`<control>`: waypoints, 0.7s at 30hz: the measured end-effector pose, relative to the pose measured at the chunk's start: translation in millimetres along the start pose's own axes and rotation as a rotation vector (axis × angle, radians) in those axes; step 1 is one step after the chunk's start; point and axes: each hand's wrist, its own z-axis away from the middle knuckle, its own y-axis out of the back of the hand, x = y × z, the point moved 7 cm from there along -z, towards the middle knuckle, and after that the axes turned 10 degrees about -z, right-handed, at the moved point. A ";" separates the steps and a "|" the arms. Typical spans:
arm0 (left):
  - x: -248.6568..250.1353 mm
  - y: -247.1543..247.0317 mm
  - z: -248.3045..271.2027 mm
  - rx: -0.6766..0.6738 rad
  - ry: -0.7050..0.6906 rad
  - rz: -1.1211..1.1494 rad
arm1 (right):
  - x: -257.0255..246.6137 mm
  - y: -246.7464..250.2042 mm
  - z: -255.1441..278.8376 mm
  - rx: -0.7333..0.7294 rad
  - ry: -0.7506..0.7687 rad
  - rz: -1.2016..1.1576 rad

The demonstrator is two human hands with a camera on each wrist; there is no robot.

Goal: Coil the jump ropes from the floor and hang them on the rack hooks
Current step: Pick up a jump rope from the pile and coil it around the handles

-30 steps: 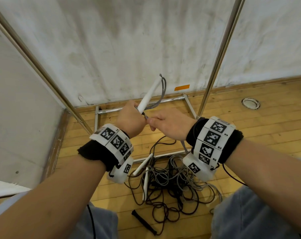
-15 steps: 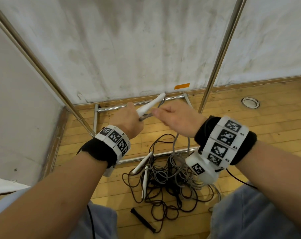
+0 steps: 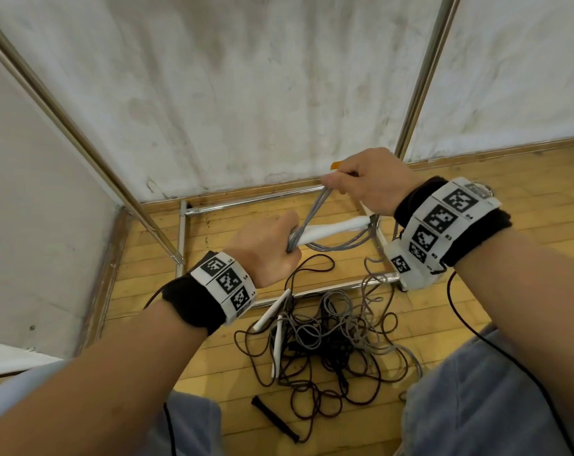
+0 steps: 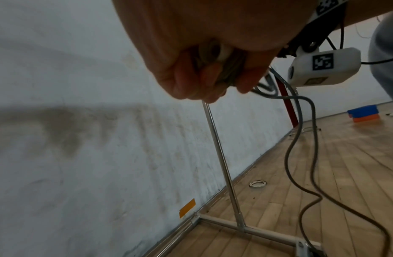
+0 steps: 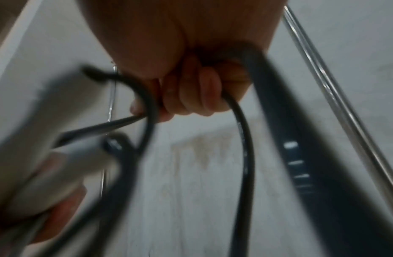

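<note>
Head view shows the left hand (image 3: 266,248) closed tight around a white handle (image 3: 331,230) and a bunch of grey rope (image 3: 315,209) loops. That grip probably keeps the loops together so they do not fall apart. The right hand (image 3: 368,181) is up above the handle, closed on the same grey rope, pulling a few strands up tight, likely to wrap them round the bundle. More grey rope hangs down below the handle to the floor (image 3: 509,179). A messy pile (image 3: 328,340) of other ropes, grey and dark, lies on the floor below the handle, with two more white handles (image 3: 272,311) and a black handle (image 3: 274,419) in it. Those are not coiled yet. Shiny rack (image 3: 239,204) bars sit on the floor just behind the handle, by the wall. No hooks show in any view.
</note>
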 end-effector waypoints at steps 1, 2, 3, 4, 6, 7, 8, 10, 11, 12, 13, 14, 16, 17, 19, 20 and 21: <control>1.4 3.7 0.2 0.007 -0.014 0.037 | 3.5 1.7 0.1 -0.003 -0.030 -0.033; 3.0 8.2 1.0 0.025 -0.021 0.073 | 8.7 2.3 0.2 -0.012 -0.057 -0.067; 4.6 13.8 2.1 0.050 -0.024 0.115 | 11.4 1.4 0.3 -0.031 -0.071 -0.104; 5.8 20.2 3.5 0.082 -0.026 0.168 | 13.8 0.5 -0.1 -0.052 -0.092 -0.142; 7.5 33.1 6.4 0.158 -0.019 0.282 | 15.5 -3.8 -0.8 -0.089 -0.132 -0.246; 7.7 38.3 7.8 0.193 -0.005 0.332 | 16.6 -7.4 -1.3 -0.096 -0.159 -0.379; 7.2 42.0 8.4 0.222 0.013 0.376 | 17.4 -12.8 -2.8 -0.098 -0.224 -0.615; 5.1 47.5 8.6 0.283 0.053 0.440 | 22.2 -25.1 -6.4 -0.105 -0.331 -0.890; 3.0 49.0 8.4 0.304 0.081 0.465 | 25.4 -33.7 -2.1 -0.123 -0.376 -0.749; -0.2 49.1 7.8 0.313 0.121 0.499 | 34.4 -33.5 0.4 -0.069 -0.369 -0.555; -4.5 48.9 6.9 0.318 0.170 0.544 | 36.9 -32.7 2.5 -0.018 -0.352 -0.436; -8.8 48.4 5.6 0.327 0.217 0.599 | 32.9 -37.2 5.7 -0.006 -0.330 -0.412; -14.9 48.8 3.7 0.359 0.283 0.679 | 19.0 -57.0 7.8 -0.096 -0.248 -0.385; -17.4 49.2 3.4 0.375 0.315 0.697 | 15.8 -65.8 7.2 -0.113 -0.221 -0.402; -24.3 48.8 3.0 0.393 0.396 0.714 | 6.9 -78.9 9.3 -0.150 -0.207 -0.448; -28.2 48.4 2.8 0.398 0.434 0.712 | 3.7 -83.3 11.0 -0.155 -0.219 -0.467; -31.1 48.1 2.4 0.401 0.460 0.705 | 3.4 -87.5 10.9 -0.167 -0.225 -0.466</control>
